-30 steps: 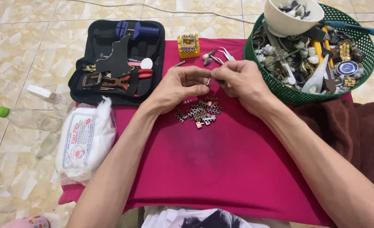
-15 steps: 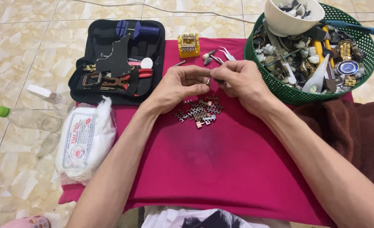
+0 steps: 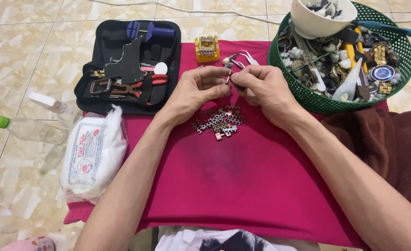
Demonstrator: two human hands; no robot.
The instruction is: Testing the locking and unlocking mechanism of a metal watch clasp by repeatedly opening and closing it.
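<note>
Both hands meet over the far part of a magenta cloth [image 3: 242, 186]. My left hand [image 3: 200, 88] pinches a tiny metal piece, a watch band link [image 3: 228, 79], between thumb and fingertips. My right hand [image 3: 261, 88] grips a small dark tool whose tip touches that link. Just below the hands lies a small pile of metal watch band links [image 3: 218, 122] on the cloth. Metal tweezers [image 3: 248, 57] lie beyond the hands.
A black tool case [image 3: 130, 65] with pliers lies open at the far left. A green basket [image 3: 340, 56] of watch parts with a white bowl sits far right. A yellow holder block [image 3: 207, 48], a white cotton bag [image 3: 93, 155], a plastic bottle [image 3: 26, 130] and a brown towel [image 3: 377, 144] surround the cloth.
</note>
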